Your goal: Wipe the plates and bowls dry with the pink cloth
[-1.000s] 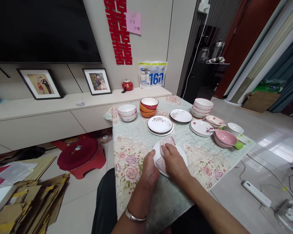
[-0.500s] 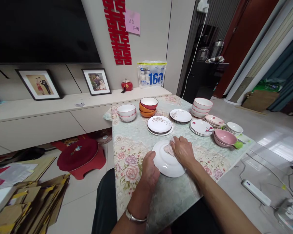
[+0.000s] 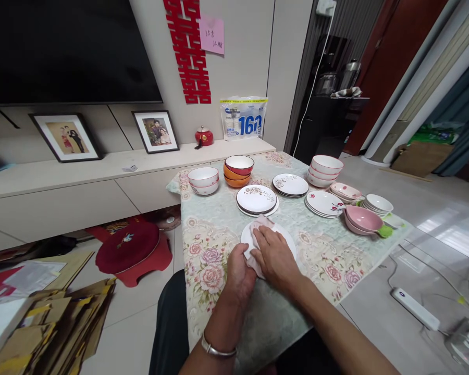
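Observation:
A white plate is held above the near part of the table. My left hand grips its left edge, thumb on top. Over the plate's face lies a pale pink cloth, pressed down by my right hand, whose fingers point up and to the left. Just beyond the plate is a stack of brown-patterned plates, and a second such stack sits behind it to the right. The plate's right part shows uncovered; its lower left is hidden by the hands and cloth.
The flowered tablecloth also bears white bowls, orange and red bowls, tall white bowls, flower-marked plates and pink bowls. A red stool and flattened cardboard are on the floor at left.
My right hand has moved left across the plate with the cloth, which now covers the plate's upper left. My left hand keeps its hold on the edge.

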`<state>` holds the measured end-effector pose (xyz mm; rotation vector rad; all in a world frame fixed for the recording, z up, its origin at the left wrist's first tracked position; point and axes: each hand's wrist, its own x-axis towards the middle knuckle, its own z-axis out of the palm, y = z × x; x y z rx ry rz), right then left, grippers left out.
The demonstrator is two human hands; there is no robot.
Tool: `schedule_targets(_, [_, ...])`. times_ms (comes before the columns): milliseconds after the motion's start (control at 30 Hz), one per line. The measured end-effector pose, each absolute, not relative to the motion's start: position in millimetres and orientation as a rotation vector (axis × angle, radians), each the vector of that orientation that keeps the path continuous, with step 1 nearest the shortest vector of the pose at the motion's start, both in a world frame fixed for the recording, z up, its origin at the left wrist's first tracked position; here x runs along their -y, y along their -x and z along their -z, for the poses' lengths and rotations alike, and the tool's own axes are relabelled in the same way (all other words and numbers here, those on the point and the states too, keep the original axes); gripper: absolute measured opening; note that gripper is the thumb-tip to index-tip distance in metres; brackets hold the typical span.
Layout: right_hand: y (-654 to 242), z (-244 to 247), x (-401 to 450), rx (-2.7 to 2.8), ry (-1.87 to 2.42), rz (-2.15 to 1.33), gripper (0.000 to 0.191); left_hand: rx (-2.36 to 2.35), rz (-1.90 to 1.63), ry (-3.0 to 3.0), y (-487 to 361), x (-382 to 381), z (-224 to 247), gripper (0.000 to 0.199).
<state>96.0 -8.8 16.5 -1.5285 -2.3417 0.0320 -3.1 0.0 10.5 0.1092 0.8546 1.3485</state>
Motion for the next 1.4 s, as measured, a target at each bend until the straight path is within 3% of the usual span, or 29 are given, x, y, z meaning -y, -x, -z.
schedule_targets(300, [-140.7, -24.7, -32.8, 2.152, 1.725, -0.228, 0.042, -0.805, -1.355, -0.042, 0.6, 1.3, -19.2, 0.028])
schedule_targets(533, [-139.4, -8.6, -8.7, 2.010, 1.806, 0.032, 0.044, -0.819, -1.245, -0.061, 3.2, 5.3, -20.1, 0.031])
schedule_targets(733, [-107.8, -3.6, 15.1, 2.129, 1.623, 0.141, 0.045, -0.781, -1.232, -0.004, 2.5, 5.4, -20.0, 0.026])
schedule_targets(933, [-95.0, -26.7, 2.2, 2.378, 1.452, -0.089, 0.041, -0.742, -1.232, 0.035, 2.8, 4.3, -22.5, 0.028])
schedule_targets(1200, [-118.2, -33.0, -33.3, 2.176, 1.749, -0.184, 0.037, -0.772, -1.244, 0.043, 3.5, 1.4, -22.3, 0.039])
schedule_targets(1400, [-141.9, -9.1, -11.0, 2.038, 1.794, -0.041, 0.040, -0.767, -1.233, 0.097, 1.2, -0.3, -19.3, 0.044])
